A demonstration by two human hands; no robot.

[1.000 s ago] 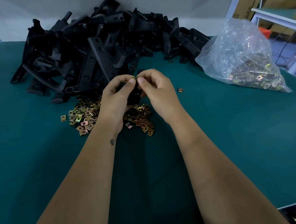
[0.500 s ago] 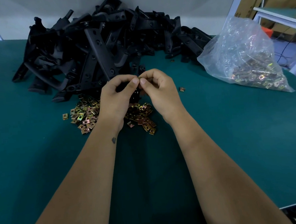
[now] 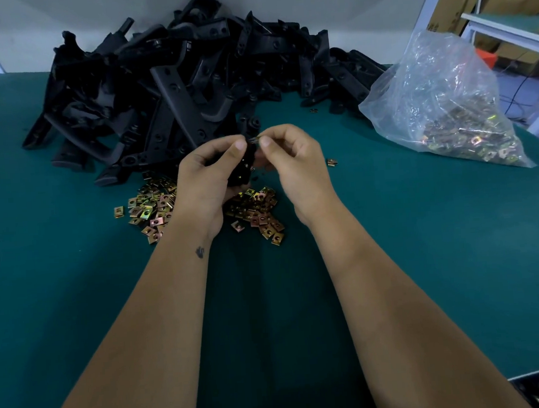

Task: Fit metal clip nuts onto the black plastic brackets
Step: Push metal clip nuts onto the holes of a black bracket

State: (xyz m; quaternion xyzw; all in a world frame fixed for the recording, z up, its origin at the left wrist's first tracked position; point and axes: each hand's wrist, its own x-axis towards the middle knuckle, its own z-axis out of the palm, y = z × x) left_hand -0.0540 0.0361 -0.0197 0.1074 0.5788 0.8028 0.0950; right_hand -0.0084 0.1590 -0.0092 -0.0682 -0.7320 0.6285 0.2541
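My left hand point(image 3: 208, 176) grips a black plastic bracket point(image 3: 243, 166), held upright above the table and mostly hidden by the fingers. My right hand point(image 3: 291, 163) pinches a small metal clip nut point(image 3: 254, 139) between thumb and forefinger at the bracket's top end, close to my left thumb. A loose heap of gold-coloured clip nuts point(image 3: 256, 212) lies on the green table just under both hands. Behind them rises a big pile of black brackets point(image 3: 175, 83).
A clear plastic bag of clip nuts point(image 3: 445, 104) lies at the right back. Single nuts lie at the right of my hands point(image 3: 332, 162) and by the pile point(image 3: 313, 110). The green table point(image 3: 437, 241) ends at the lower right; a white frame and cardboard boxes stand beyond.
Both hands stay at the same spot above the nut heap. My thumbs have parted slightly, so the nut at the bracket's top shows between them.
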